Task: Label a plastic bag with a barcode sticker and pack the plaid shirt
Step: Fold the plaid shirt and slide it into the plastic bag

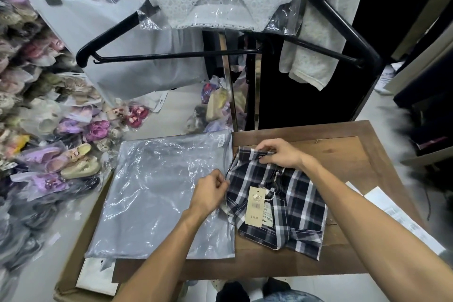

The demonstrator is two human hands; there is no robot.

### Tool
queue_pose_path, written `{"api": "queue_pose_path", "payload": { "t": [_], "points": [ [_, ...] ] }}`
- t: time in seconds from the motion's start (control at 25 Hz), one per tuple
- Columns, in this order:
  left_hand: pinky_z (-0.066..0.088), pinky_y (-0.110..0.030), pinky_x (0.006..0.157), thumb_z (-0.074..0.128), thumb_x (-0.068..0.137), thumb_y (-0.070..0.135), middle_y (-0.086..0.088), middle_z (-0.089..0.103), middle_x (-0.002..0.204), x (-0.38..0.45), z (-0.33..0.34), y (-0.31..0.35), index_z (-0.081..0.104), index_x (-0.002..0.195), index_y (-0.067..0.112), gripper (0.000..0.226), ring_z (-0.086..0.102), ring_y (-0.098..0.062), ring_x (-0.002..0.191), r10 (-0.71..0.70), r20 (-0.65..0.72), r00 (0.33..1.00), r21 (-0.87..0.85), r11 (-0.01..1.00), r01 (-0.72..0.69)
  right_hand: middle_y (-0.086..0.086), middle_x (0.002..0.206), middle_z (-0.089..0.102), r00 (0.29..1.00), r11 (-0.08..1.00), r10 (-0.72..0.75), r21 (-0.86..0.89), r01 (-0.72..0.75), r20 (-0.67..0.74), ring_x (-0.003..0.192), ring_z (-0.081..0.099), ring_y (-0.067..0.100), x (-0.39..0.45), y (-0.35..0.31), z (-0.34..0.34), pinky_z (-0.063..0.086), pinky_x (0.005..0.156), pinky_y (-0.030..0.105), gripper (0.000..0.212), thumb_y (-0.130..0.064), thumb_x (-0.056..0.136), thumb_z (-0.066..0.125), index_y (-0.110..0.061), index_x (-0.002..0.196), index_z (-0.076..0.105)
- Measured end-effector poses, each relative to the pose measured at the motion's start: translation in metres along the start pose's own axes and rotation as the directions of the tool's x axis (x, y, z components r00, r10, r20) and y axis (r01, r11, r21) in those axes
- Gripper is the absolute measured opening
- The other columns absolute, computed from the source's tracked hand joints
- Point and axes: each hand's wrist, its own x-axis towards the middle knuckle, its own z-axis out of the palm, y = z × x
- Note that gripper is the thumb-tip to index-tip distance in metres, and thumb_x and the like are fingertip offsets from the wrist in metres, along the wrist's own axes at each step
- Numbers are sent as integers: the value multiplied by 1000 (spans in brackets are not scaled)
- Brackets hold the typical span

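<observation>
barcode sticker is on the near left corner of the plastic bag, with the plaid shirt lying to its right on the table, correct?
Not quite. The head view shows the barcode sticker on the far right corner of the plastic bag, not the near left. The plaid shirt does lie to its right on the table.

Two bare forearms reach into view from the lower edge, uncovered from elbow to wrist, with no sleeves, watch, bracelets or rings showing. The left hand (210, 191) and right hand (278, 153) wear no gloves. At the bottom edge, a strip of blue denim (289, 296) covers the person's legs, and the rounded toes of dark shoes (231, 289) show just above it on the pale floor.
</observation>
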Motion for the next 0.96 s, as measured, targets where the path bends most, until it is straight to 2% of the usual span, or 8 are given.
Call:
{"api": "queue_pose_path", "payload": {
  "t": [0.12, 0.24, 0.36, 0.44, 0.6, 0.64, 0.76, 0.96],
  "points": [
    [61, -42, 67, 64, 101, 25, -10, 73, 73, -4, 1, 4, 59, 87, 15, 17, 72, -29, 65, 52, -4, 999, -4, 999, -52, -6, 125, 70, 999, 992, 21, -121, -25, -36, 113, 61, 15, 5, -11, 24, 44, 106, 40, 31, -14, 90, 74, -30, 116, 71],
    [59, -40, 67, 65, 100, 24, -6, 71, 72, -6, 2, 4, 57, 85, 16, 19, 71, -26, 64, 70, -2, 998, 0, 998, -70, 2, 137, 64, 998, 946, 63, -317, -69, -28, 125, 59, 25, 14, -17, 44, 48, 104, 42, 43, -28, 96, 67, -29, 139, 60],
    [59, -37, 65, 66, 100, 24, -3, 69, 64, -6, 2, 2, 57, 85, 18, 19, 67, -16, 56, 27, 22, 999, -8, 1000, -27, 4, 151, 54, 991, 954, 133, -271, -129, -4, 136, 52, 26, 18, -19, 41, 41, 113, 44, 61, -46, 95, 65, -22, 148, 48],
    [59, -36, 66, 66, 100, 23, -7, 72, 63, -4, 3, -2, 59, 87, 14, 17, 65, -11, 52, -6, 21, 1000, -24, 1000, 6, -1, 145, 57, 979, 947, 201, -255, -195, -1, 132, 55, 23, 13, -15, 25, 43, 111, 45, 70, -60, 86, 68, -25, 144, 51],
    [59, -29, 62, 69, 99, 21, -11, 74, 66, -3, 7, -8, 62, 93, 10, 14, 64, -5, 50, -52, 39, 998, -81, 995, 56, -5, 132, 56, 929, 845, 369, -422, -327, 19, 121, 56, 22, -5, 20, -23, 46, 107, 46, 108, -74, 46, 85, -27, 136, 49],
    [57, -25, 59, 70, 98, 20, -8, 73, 65, -2, 9, -8, 62, 94, 10, 14, 63, -4, 49, -60, 50, 997, -91, 994, 64, -5, 132, 55, 910, 818, 413, -453, -354, 33, 121, 56, 23, -11, 29, -32, 45, 109, 45, 107, -70, 45, 88, -26, 134, 49],
    [51, -16, 55, 72, 96, 20, -6, 74, 72, 1, 12, -7, 64, 95, 10, 12, 64, -3, 53, -100, 83, 992, -67, 992, 106, -4, 126, 59, 878, 768, 475, -518, -378, 64, 117, 58, 22, -19, 45, -46, 45, 109, 42, 76, -47, 66, 90, -21, 129, 57],
    [49, -23, 64, 67, 100, 24, -1, 71, 79, 9, 20, -5, 61, 94, 17, 11, 67, -14, 72, -129, 111, 985, 122, 986, 116, 0, 117, 67, 940, 862, 340, -411, -296, 36, 105, 63, 21, -28, 49, -38, 49, 101, 44, 33, -43, 76, 85, -34, 98, 62]
  ]
}}
